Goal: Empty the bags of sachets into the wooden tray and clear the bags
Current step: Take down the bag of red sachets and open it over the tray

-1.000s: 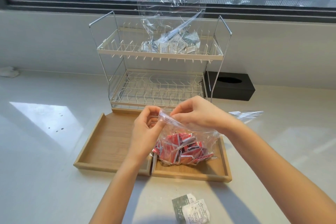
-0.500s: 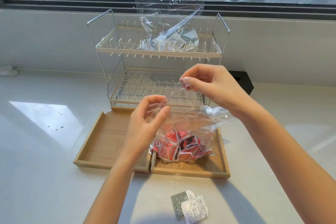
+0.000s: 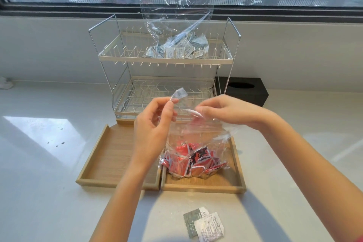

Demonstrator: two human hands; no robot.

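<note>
While my left hand [image 3: 155, 124] pinches one lip of the clear bag [image 3: 196, 143] and my right hand [image 3: 225, 111] fingers grip the other, red sachets [image 3: 193, 163] sit bagged over the wooden tray [image 3: 204, 186]'s right compartment; next comes upending.

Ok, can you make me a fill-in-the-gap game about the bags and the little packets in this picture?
1. The bag that both hands hold by its top is full of ____ sachets.
2. That bag sits in the ____ compartment of the wooden tray.
3. The other bag, with grey and white sachets, stands on the ____ shelf of the wire rack.
4. Two loose sachets lie on the counter, ____ the tray.

Missing words: red; right; top; outside
</note>
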